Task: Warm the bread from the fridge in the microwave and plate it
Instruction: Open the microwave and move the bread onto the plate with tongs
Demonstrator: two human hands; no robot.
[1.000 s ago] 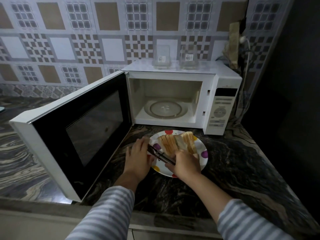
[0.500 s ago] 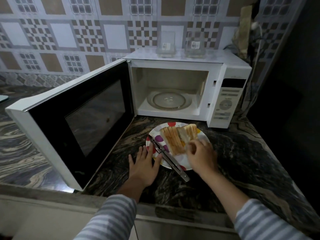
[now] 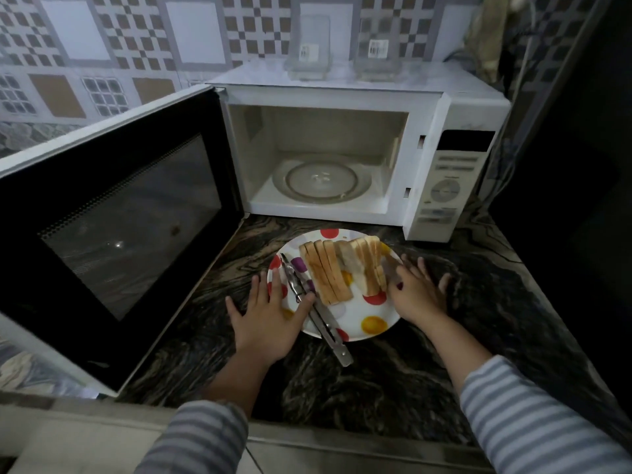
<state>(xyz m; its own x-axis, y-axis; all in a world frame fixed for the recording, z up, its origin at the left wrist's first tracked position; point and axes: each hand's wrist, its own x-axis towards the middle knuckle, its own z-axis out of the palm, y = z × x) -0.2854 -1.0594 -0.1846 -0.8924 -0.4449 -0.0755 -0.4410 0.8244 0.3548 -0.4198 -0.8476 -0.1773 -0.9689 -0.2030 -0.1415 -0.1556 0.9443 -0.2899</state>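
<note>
Door (image 3: 113,213): black glass, swung wide at 9 o'clock. Left hand (image 3: 270,316): fingers straight, spread flat on the plate's (image 3: 355,316) 9 o'clock rim, holding nothing. Tongs (image 3: 314,309): slim metal, lying across the plate. Bread (image 3: 342,268): sliced, fanned, between both hands. Right hand (image 3: 415,290): fingers splayed at the 3 o'clock rim, gripping nothing. Microwave (image 3: 342,148): white box, round glass tray, at 12 o'clock.

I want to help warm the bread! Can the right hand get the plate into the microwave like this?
Probably yes. The right hand already touches the plate at its rim, the microwave door stands wide open, and only the bare turntable is inside. The tongs lying loose might slide.
</note>
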